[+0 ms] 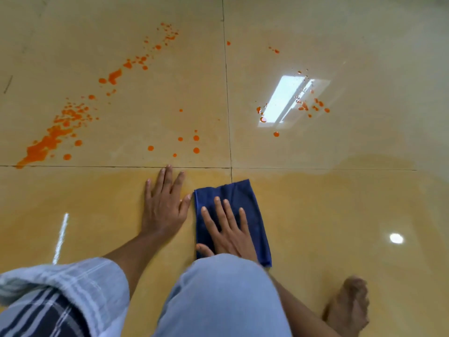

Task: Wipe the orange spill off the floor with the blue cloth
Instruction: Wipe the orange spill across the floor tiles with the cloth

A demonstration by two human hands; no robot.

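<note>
Two hands flat — right hand [228, 229] atop blue cloth [239, 194], left hand [165, 205] beside.

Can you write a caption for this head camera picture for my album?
Right hand flat on blue cloth, left hand on floor, orange spill ahead.

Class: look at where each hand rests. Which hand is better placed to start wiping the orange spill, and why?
The right hand. It lies flat on the blue cloth, so it can push the cloth forward into the orange spill. The left hand rests bare on the floor, propping the person.
</note>
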